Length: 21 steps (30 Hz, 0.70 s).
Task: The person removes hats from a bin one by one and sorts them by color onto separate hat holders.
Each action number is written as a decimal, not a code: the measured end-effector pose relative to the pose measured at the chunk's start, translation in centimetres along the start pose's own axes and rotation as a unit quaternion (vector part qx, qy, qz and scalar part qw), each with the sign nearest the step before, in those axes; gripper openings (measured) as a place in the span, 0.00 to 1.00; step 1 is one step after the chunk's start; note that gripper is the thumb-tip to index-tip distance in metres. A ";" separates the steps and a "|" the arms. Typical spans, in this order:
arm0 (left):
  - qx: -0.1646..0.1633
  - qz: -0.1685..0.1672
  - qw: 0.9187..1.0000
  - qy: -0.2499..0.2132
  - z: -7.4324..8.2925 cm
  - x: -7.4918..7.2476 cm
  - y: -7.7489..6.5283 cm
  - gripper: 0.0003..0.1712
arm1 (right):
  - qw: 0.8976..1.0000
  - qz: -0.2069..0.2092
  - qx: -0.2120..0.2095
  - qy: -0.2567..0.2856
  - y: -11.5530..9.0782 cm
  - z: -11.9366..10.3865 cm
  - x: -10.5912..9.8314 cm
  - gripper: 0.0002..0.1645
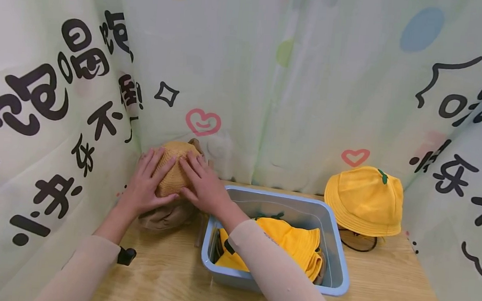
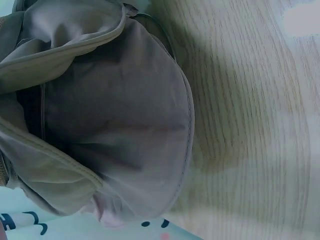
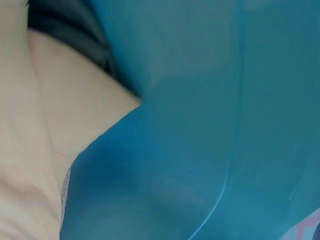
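Note:
A tan woven hat [image 1: 176, 181] sits on top of a brown-grey cloth hat [image 1: 166, 219] at the back left of the table. My left hand [image 1: 145, 183] lies on the woven hat's left side, fingers spread and mostly straight. On its right side rests my right hand [image 1: 204, 185], also with extended fingers. In the left wrist view the cloth hat [image 2: 135, 120] shows its wide stitched brim and folded fabric over the wood. The right wrist view holds mostly the wall of the blue bin [image 3: 200, 125], with neither hand's fingers in sight.
A blue plastic bin [image 1: 340, 267] stands right of the stacked hats, under my right forearm, with yellow hats [image 1: 289, 239] inside. At the back right sits another yellow hat [image 1: 364, 200] with a green leaf. Printed curtains [image 1: 247, 75] enclose the wooden table [image 1: 400, 286].

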<state>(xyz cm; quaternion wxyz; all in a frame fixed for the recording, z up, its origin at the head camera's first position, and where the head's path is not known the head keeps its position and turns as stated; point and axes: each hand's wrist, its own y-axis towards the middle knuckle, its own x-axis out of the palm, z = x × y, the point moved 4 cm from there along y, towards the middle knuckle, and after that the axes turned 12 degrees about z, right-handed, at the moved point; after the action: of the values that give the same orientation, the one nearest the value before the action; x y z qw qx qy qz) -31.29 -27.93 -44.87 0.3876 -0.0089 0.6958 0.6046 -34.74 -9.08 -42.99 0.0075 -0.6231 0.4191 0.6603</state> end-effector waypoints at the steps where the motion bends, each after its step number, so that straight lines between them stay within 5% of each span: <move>1: 0.002 0.000 1.000 0.002 -0.1 0.0 -0.2 0.53 | 1.000 -0.003 -0.004 -0.005 0.0 -0.1 0.1 0.44; 14: -0.021 -0.001 1.000 -0.013 -0.5 0.0 0.1 0.53 | 0.999 -0.020 0.028 0.027 0.3 0.2 0.7 0.48; 21: -0.041 -0.044 0.998 -0.036 -0.8 -0.2 1.5 0.56 | 0.996 -0.033 0.061 0.063 0.8 0.6 0.4 0.51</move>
<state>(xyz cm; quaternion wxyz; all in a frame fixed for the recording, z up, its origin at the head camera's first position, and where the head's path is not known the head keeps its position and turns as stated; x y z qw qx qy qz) -32.33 -28.32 -43.57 0.4380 -0.0330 0.6549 0.6150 -35.71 -9.42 -42.96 0.0412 -0.6756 0.4375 0.5920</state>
